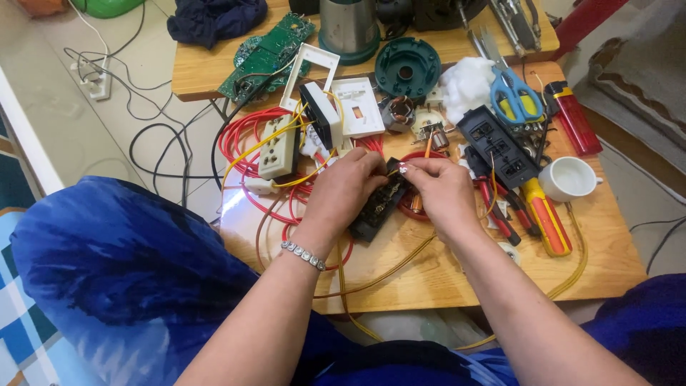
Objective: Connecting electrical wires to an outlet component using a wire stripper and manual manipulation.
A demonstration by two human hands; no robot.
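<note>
The left hand (345, 191) clamps a black socket strip (376, 207) steady at table centre; the right hand (441, 189), at 3 o'clock, pinches a yellow wire (400, 261) into its top; scissors (516, 96) lie at 1 o'clock.

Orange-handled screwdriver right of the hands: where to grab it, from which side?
Grip the orange-and-yellow handle of the screwdriver near its lower, near-edge end, coming from above. It lies flat on the table; its upper end sits among red pliers and beside the white cup.

L hand (341, 194) & R hand (444, 191) meet at centre, fingers curled in pinch grip, wrists bent.
</note>
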